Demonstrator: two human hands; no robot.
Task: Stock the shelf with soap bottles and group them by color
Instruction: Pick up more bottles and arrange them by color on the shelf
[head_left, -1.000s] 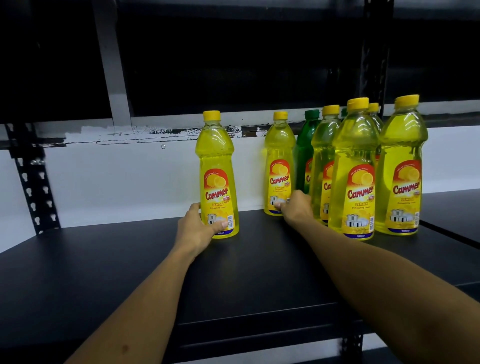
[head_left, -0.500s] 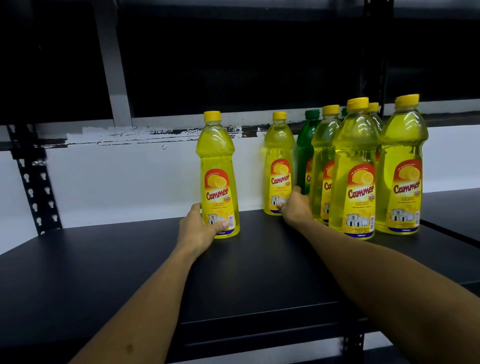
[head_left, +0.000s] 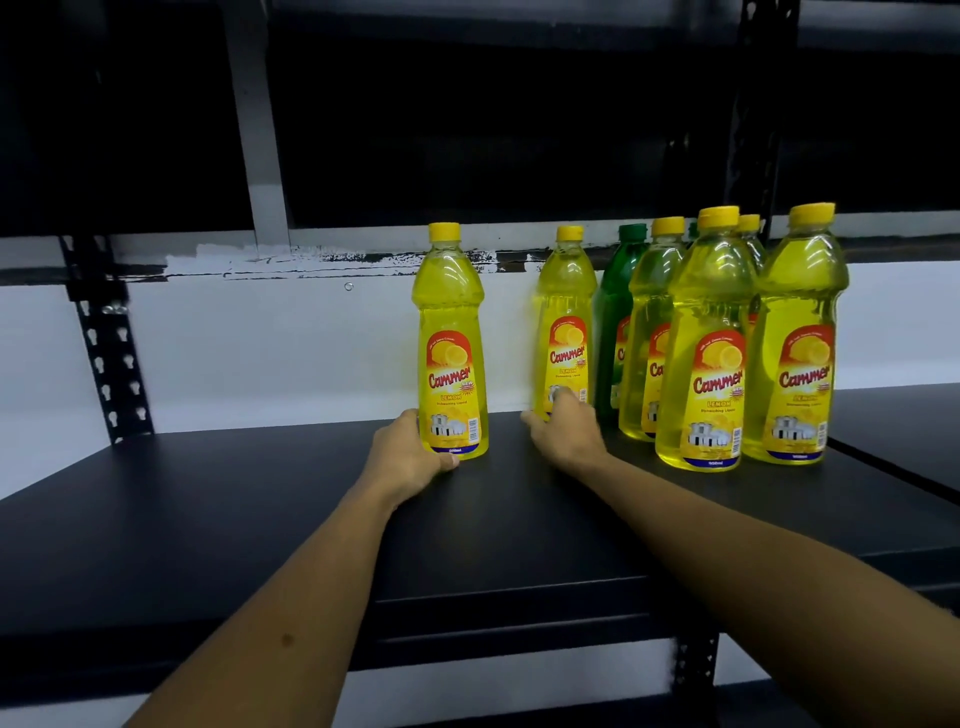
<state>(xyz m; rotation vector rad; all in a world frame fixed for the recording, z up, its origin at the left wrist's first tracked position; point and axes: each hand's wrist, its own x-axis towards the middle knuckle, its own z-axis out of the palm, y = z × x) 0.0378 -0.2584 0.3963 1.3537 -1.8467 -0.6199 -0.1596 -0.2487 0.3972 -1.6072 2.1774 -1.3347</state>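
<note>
A yellow soap bottle stands upright on the black shelf, apart from the rest. My left hand grips its base from the left. A second yellow bottle stands farther back near the white wall, and my right hand holds its lower part, fingers curled round it. To the right stands a cluster of several yellow bottles, with a green bottle partly hidden behind them.
A black perforated upright rises at the left, another stands below the shelf's front edge. A white wall backs the shelf. A second shelf board adjoins on the right. The shelf above is dark.
My right hand has shifted a little leftward along the base of the rear yellow bottle. The left hand keeps its hold on the lone bottle, which stands in about the same place.
</note>
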